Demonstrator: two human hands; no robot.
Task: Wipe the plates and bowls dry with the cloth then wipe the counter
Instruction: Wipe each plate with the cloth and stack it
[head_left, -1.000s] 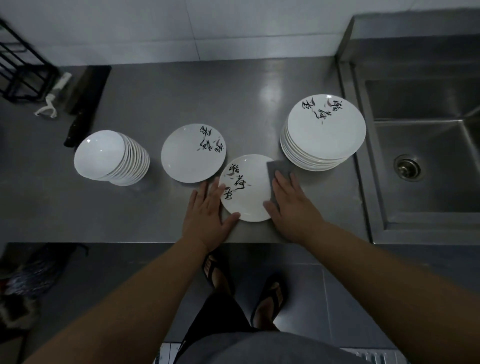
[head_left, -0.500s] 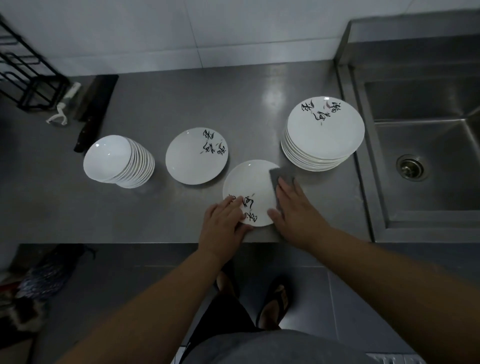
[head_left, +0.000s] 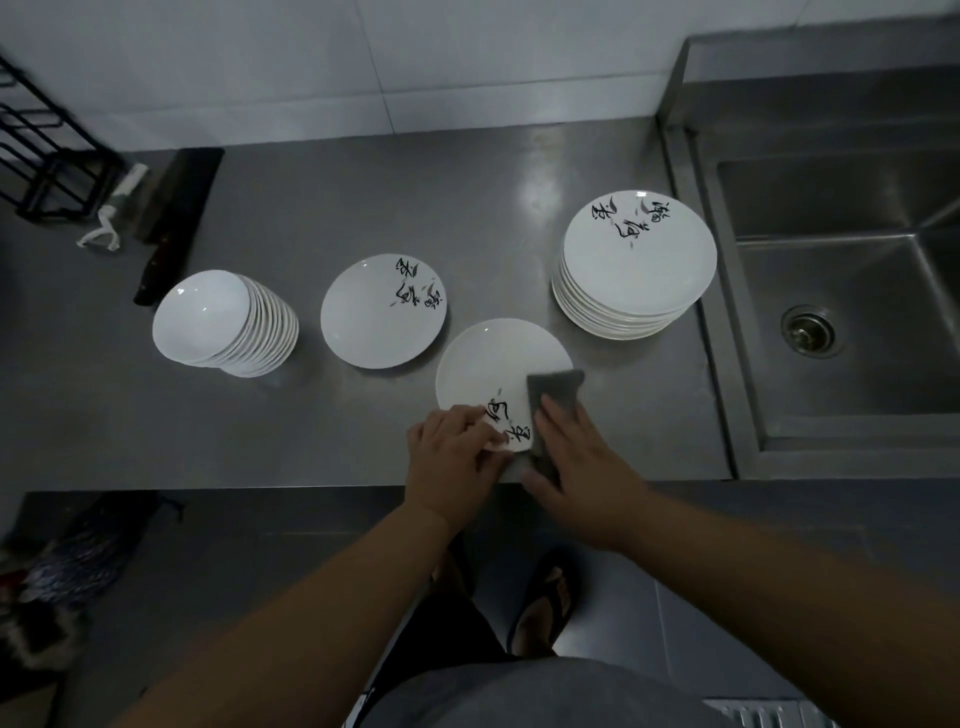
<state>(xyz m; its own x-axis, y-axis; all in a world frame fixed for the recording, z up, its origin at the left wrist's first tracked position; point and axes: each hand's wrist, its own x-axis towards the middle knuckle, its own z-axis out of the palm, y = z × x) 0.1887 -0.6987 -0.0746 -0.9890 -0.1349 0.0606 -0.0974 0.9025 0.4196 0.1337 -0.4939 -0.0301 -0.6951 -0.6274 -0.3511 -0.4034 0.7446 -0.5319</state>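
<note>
We have one plate (head_left: 501, 371) pulled close to the front edge of the desk (head_left: 311, 197), apart from the others, so both hands can work on it. Our left hand (head_left: 452, 457) curls over the plate's near rim, its grip narrow, fingers pinching the edge by the black lettering; we judge this is to keep the plate from sliding or to turn it under the cloth. Our right hand (head_left: 576, 457) lies flat on the grey cloth (head_left: 553, 397), fingers straight and pressing it down onto the plate's right side. The cloth hangs partly off the rim onto the desk, so only part of it is drying the plate.

Taking that plate as our landmark: a single plate (head_left: 382, 312) sits just beyond it to the left, likely the start of a dried pile. Further left stands a leaning stack of bowls (head_left: 223, 322). Beyond the landmark plate to the right rises a tall stack of plates (head_left: 636, 265), probably those waiting their turn, though we cannot tell wet from dry in this dim light. Right of that stack is the sink (head_left: 841, 291). Far off to the left lie a cleaver (head_left: 174, 218) and a black wire rack (head_left: 47, 156).

We judge the task is at an early stage: most dishes remain, and the desk itself is not yet wiped.
</note>
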